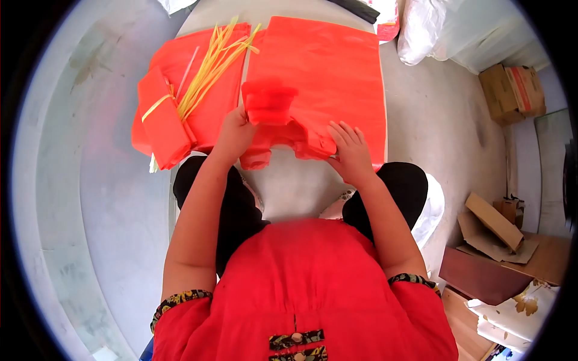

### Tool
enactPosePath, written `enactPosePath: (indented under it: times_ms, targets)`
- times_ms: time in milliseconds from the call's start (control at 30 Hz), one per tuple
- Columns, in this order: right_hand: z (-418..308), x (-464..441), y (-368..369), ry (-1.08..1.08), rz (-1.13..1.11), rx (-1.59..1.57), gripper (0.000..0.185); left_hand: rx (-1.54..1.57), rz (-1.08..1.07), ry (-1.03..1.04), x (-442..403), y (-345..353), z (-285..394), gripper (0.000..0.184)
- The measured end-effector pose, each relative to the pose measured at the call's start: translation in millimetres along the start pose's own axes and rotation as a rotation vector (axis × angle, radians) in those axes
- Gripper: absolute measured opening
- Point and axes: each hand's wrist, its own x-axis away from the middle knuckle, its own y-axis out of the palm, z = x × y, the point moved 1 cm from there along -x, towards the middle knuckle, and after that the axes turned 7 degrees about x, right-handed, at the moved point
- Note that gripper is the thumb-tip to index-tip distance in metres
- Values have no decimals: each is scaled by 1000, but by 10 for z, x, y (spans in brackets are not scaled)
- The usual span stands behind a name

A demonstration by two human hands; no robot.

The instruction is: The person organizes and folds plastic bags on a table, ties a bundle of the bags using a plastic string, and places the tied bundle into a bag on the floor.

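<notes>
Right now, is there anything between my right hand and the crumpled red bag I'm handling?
Nothing visible is in the way: your right hand is at the right edge of the red bag, and your left hand is at its left side. The yellow strips lie farther left, out of that path.

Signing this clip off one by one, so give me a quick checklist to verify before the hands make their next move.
1. Left hand gripping the red plastic: ok, its fingers close on one side.
2. Right hand gripping firmly: cannot tell; it touches the other side, fingers largely extended.
3. Held plastic lying flat: not ok, it is bunched and uneven, partly blurred.
4. Yellow strips clear of both hands: ok, they lie over the red material on the left.
5. Folded red bundle banded: ok, a yellow band crosses it.
6. Layer count of the held plastic: cannot tell.
</notes>
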Motion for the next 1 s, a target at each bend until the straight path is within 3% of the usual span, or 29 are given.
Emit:
enactPosePath:
  times_ms: [233, 333, 533, 733, 833, 900, 1000]
  targets:
    - [-40, -173, -69, 155, 20, -218, 71, -8, -32, 54, -214, 19, 121, 21]
    - [33, -178, -78, 112, -22, -258, 67, -56, -53, 80, -229, 27, 151, 20]
    - [45, -157, -16, -130, 28, 3, 62, -247, -129, 54, -220, -109, 62, 18]
    - [74, -168, -33, -77, 10, -112, 57, -120, -138, 22, -191, -46, 228, 21]
    - [146, -255, -20, 82, -16, -365, 47, -23, -70, -3, -272, -24, 241, 21]
    - [69, -294, -154, 322, -91, -590, 43, 10, -42, -40, -345, -23, 252, 21]
    - [104, -354, -119, 458, -72, -621, 38, -2, -3, -116, -472, 19, 307, 25]
